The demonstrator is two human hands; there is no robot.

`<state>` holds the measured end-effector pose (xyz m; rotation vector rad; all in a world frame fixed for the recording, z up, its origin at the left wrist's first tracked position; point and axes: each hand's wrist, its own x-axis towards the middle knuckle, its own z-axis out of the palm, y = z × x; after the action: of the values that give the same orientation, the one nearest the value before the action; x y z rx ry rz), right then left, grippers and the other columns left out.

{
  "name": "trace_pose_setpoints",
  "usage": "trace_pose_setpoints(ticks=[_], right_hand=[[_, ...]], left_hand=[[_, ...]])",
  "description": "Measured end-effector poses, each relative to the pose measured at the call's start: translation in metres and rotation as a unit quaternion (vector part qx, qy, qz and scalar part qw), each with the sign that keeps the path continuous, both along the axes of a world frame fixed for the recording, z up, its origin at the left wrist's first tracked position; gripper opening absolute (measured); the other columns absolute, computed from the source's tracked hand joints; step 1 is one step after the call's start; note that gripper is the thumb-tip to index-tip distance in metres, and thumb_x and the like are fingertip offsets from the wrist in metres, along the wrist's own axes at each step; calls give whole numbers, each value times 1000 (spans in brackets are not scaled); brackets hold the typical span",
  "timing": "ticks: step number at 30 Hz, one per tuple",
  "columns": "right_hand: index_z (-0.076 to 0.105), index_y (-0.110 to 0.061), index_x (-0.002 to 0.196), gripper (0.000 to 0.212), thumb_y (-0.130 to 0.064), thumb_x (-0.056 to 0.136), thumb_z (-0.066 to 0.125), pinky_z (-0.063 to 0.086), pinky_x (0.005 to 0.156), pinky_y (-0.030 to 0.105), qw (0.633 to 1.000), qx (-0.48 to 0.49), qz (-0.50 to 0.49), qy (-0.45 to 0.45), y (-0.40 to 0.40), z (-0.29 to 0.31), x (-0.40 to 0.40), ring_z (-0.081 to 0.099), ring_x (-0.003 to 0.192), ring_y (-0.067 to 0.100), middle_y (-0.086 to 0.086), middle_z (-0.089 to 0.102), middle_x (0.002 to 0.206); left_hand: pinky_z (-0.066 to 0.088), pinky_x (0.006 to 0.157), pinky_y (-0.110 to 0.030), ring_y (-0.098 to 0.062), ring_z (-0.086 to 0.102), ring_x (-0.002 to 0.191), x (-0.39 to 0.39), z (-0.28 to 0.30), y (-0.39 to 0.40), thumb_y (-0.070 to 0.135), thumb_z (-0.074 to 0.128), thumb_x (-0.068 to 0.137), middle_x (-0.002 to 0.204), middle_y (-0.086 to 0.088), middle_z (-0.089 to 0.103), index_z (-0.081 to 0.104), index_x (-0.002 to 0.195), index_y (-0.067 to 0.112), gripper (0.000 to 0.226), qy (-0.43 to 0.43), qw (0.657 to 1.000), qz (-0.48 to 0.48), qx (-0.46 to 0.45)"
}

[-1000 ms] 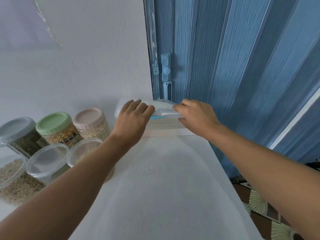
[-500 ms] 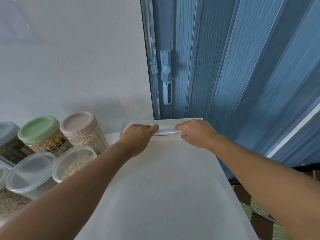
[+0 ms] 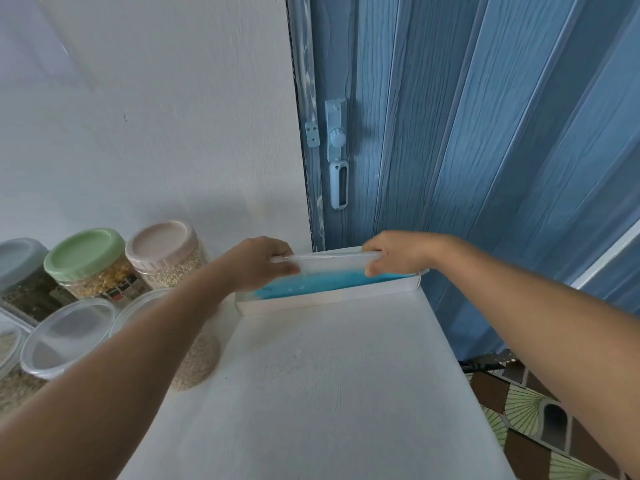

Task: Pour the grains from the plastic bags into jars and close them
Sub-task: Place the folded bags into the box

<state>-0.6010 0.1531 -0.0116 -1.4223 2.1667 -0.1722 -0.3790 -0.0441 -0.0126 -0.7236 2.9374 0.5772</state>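
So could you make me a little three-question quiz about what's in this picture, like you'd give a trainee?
1. True or false: both hands grip the clear lid of the container at the table's far edge.
2. Which lid colour is on the jar of yellow kernels: A green, B pink, C grey?
3. Fill in: the container's inside looks ____ in colour.

Key:
1. True: left hand and right hand hold its ends.
2. A, the green-lidded jar.
3. Blue.
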Motion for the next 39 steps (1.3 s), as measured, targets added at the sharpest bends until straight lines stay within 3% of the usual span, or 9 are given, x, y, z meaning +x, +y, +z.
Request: trace_pose_setpoints(ticks=[4,7,11,15,20,24,31,35,39], right_hand=[[68,-15,87,32,-46,90,74,36,63,32,997,-48,-61,-27,3,-5,-6,53,69,18,0,58,76],[67,-17,85,34,-50,87,78,37,62,32,993,-77,-79,-35,6,-9,-9,55,72,18,0,60,79],[66,-23,73,33,-49,83,83,34,58,30,991,-86,-89,-41,8,-12,-9,52,65,15,-4,57,69],[64,-20,69,38,-49,80,85,32,57,30,992,-87,-90,-36,10,-11,-6,49,62,15,-4,54,65],[59,-26,64,37,-48,84,81,36,57,32,991,-120,-62,15,11,-21,-4,54,61,17,-6,56,61],[58,-21,74,37,-50,90,74,36,58,33,986,-153,-39,51,12,-13,-1,56,63,20,-1,58,65],[60,-23,87,30,-52,97,65,47,62,35,949,-254,35,182,11,-6,-1,59,72,19,-5,61,73],[64,-28,101,13,-40,102,59,44,61,34,932,-285,72,211,16,-21,2,59,80,20,-9,61,90],[65,-26,103,7,-22,99,61,40,54,30,902,-342,96,246,23,-27,2,58,74,18,-8,61,85]], left_hand=[[45,64,-29,-18,63,75,-2,-4,3,45,76,92,89,-3,72,71,98,16,30,53,989,90,106],[48,65,-30,-18,63,73,2,-1,3,43,89,78,89,-7,75,69,94,11,42,150,946,196,208],[52,70,-30,-21,66,83,6,-1,4,39,86,82,97,-8,74,72,97,9,36,135,928,223,267],[53,74,-32,-23,67,86,9,-13,8,35,84,86,99,-8,73,72,96,14,27,118,952,193,207],[45,85,-30,-18,60,101,15,-11,10,33,88,80,109,8,67,68,116,26,41,31,997,68,10],[48,77,-34,-23,62,93,15,-10,10,28,74,91,104,1,69,63,106,26,19,63,994,65,-69],[39,69,-36,-29,54,80,20,-8,12,17,58,99,99,-3,50,55,111,13,13,154,972,-12,-176],[41,62,-38,-32,56,72,27,-15,24,7,59,95,106,-12,56,50,102,10,12,169,957,-67,-228],[35,55,-35,-36,53,60,31,-10,28,5,65,89,88,-14,60,47,97,9,19,180,940,-70,-282]])
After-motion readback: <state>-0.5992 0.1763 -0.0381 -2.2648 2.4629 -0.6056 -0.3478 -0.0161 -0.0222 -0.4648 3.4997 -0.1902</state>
